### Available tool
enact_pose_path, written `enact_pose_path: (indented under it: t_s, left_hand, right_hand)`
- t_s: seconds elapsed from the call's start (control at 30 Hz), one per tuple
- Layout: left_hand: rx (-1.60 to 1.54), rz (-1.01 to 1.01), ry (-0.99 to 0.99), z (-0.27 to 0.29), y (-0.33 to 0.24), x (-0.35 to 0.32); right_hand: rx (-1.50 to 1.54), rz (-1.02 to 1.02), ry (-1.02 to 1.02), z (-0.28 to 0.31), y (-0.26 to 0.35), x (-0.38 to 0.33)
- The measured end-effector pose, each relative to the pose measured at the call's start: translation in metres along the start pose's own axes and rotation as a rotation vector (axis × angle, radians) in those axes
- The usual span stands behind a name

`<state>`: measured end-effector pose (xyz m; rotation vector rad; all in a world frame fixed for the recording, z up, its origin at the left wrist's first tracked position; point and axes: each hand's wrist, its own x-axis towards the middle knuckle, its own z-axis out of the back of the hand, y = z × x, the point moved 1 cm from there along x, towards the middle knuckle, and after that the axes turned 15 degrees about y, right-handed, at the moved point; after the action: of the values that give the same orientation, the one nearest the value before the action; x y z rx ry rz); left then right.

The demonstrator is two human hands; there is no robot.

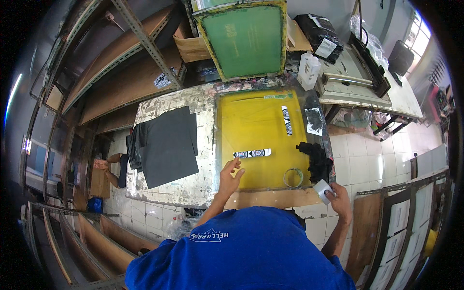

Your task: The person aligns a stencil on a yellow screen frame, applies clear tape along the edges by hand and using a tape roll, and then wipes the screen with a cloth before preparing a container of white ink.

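My right hand (340, 200) grips a whitish roll of tape (322, 191) just past the near right corner of the worktable. My left hand (230, 177) is open over the left side of a yellow mesh printing screen (251, 121), thumb and fingers apart. Its fingertips are at the left end of a black-and-white patterned strip (253, 153); whether they touch it I cannot tell. A second patterned strip (287, 121) runs lengthwise near the screen's right side. A ring of tape (293, 178) rests at its near right, beside a crumpled black cloth (316, 162).
Black sheets (166, 145) lie stacked on the table's stained left half. A green screen (244, 41) stands upright at the back, near a white jug (308, 71). Shelving (130, 67) rises at left. Another person's hand (101, 164) shows beyond the table's left edge.
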<state>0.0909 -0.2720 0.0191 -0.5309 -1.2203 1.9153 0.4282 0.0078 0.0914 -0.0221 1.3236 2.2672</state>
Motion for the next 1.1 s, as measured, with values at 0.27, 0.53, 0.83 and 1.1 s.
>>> enact_pose_path:
  t_s: [0.27, 0.53, 0.83, 1.1]
  left_hand:
    - [-0.281, 0.057, 0.097, -0.007, -0.046, 0.036]
    - [-0.606, 0.107, 0.402, -0.018, -0.11, 0.048]
    - [-0.749, 0.128, 0.479, 0.001, -0.146, 0.068]
    - [-0.505, 0.194, 0.432, 0.012, -0.15, 0.065]
  right_hand:
    - [0.782, 0.161, 0.018, 0.001, 0.045, 0.026]
    - [1.014, 0.386, 0.108, -0.028, 0.108, 0.076]
    - [0.897, 0.493, 0.167, -0.031, 0.136, 0.091]
    - [0.312, 0.434, 0.184, -0.03, 0.152, 0.092]
